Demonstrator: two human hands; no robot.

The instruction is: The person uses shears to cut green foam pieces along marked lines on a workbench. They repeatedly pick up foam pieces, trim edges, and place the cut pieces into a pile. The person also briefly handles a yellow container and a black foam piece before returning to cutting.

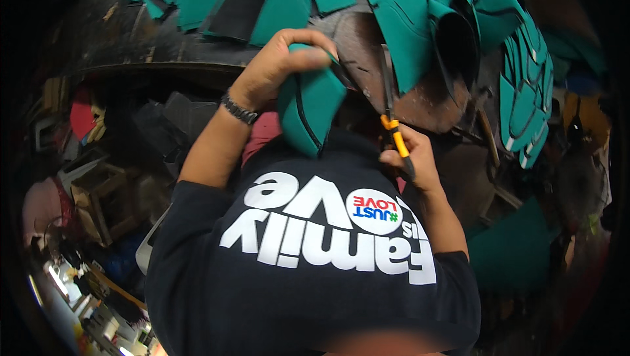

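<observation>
My left hand (pixel 283 66), a dark watch on its wrist, is closed on a green fabric piece (pixel 312 106) with a black curved line running down it. The piece hangs in front of my shirt. To its right, my right hand (pixel 417 156) grips a pair of scissors (pixel 395 134) by yellow and black handles. Their long dark blades point away from me and stand apart. One blade reaches toward the upper edge of the green piece, near my left fingertips; whether it touches is hard to tell.
Green and black fabric pieces (pixel 282 1) lie across the dark table (pixel 131 44) at the far side. More curled green pieces (pixel 401 24) are heaped at far right, beside a hanging row of green strips (pixel 522 103). A wooden crate (pixel 102 192) stands at lower left.
</observation>
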